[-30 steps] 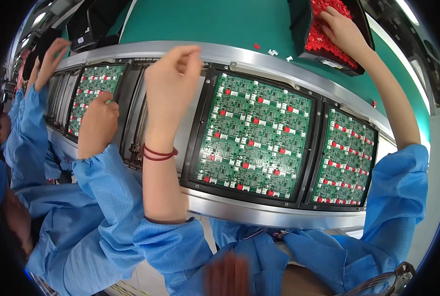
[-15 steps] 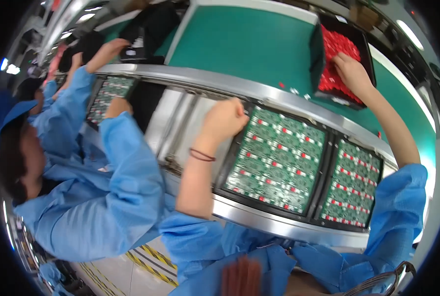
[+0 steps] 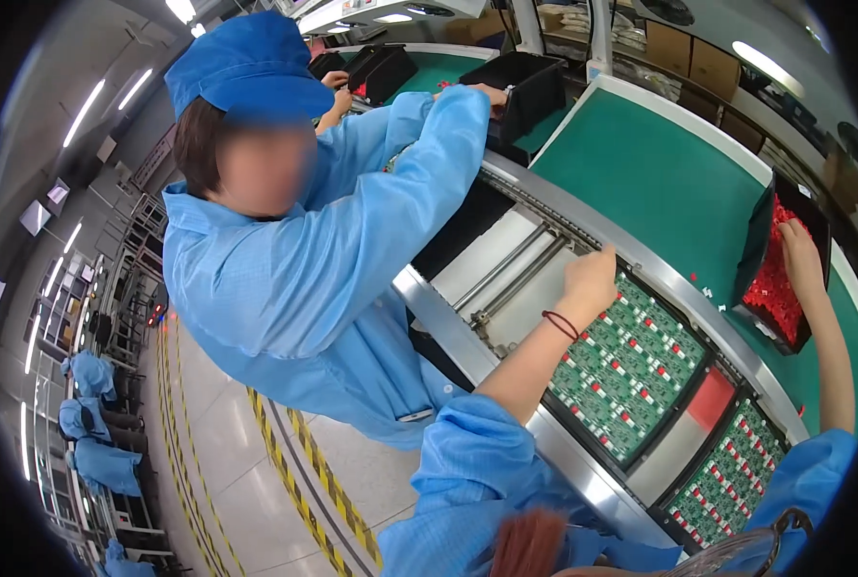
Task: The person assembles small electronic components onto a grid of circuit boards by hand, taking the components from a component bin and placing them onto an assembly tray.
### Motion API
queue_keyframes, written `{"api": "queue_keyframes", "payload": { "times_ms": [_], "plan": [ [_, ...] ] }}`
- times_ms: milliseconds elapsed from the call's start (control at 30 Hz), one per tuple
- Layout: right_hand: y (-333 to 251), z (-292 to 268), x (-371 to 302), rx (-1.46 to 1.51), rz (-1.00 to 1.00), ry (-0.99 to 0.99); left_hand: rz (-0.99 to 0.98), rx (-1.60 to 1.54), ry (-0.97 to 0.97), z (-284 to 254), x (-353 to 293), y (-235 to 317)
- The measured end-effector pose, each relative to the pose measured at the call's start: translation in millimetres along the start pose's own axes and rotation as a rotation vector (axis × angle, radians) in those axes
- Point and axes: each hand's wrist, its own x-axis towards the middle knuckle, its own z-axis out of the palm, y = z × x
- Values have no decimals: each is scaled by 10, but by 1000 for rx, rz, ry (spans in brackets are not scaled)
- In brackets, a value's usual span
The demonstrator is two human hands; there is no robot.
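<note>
My left hand (image 3: 593, 281), a dark red band on its wrist, is closed just over the upper left corner of a framed green circuit board panel (image 3: 624, 370). Rows of small red and white parts dot that panel. What its fingers hold, if anything, cannot be made out. At the right, my right hand (image 3: 802, 255) reaches into a black bin (image 3: 754, 252) of small red plastic parts (image 3: 770, 298). Its fingers are bent together against the pile, and their tips are partly hidden. Nearer me lies a second circuit board panel (image 3: 727, 471), also set with red and white parts.
The panels ride on a conveyor with a metal rail (image 3: 737, 337); a red strip (image 3: 711, 399) shows in the gap between them. Behind it runs a green worktop (image 3: 641, 163) with a few loose parts. A co-worker in blue (image 3: 323, 260) stands close on the left, arms reaching toward another black bin (image 3: 525, 91).
The view has swung left. A gap has opened between the two panels. My left hand remains closed near the first panel's corner, and my right hand is still in the bin of red parts.
</note>
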Motion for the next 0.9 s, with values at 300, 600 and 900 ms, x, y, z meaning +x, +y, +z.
{"api": "queue_keyframes", "payload": {
  "times_ms": [300, 600, 900],
  "plan": [
    [-1331, -597, 240, 501, -80, 112, -59, -1657, -466, -87, -78, 385],
    [-2220, -445, 81, 674, -109, -76, -75, -1776, -811, 33, -55, 367],
    [-1977, -748, -171, 467, -149, -33, -83, -1728, -803, -12, -162, 456]
  ]
}}
